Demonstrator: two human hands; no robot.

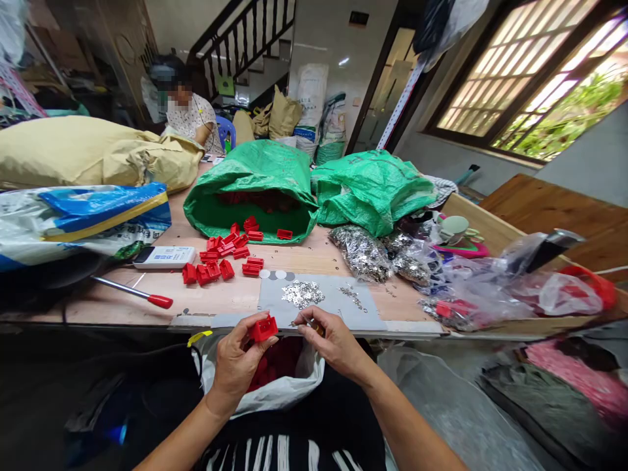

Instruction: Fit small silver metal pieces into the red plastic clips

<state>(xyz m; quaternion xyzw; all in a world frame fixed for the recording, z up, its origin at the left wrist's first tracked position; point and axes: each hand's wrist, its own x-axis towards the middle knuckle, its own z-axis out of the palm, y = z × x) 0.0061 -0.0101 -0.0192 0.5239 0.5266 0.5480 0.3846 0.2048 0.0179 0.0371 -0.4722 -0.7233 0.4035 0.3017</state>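
My left hand (231, 362) is closed on a small red plastic housing (263, 329), its hollow side partly facing me. In my right hand (334, 341) is a small hand tool with a brownish handle (316, 326); its thin tip points left, a short way from the housing. Whether the fingertips also pinch a metal piece is too small to tell. Just beyond my hands, a pile of small silvery metal pieces (303, 294) lies on a grey sheet (275, 314). More red housings (226, 248) are scattered to the left. Below my hands, a white bag (275, 400) holds red pieces.
A green sack (255, 163) opens towards me, with a second green sack (367, 186) beside it. Bags of metal pieces (360, 252) lie at the right. A white box (164, 257) and a red-tipped lever (159, 301) are on the left. Another person (193, 121) sits across the table.
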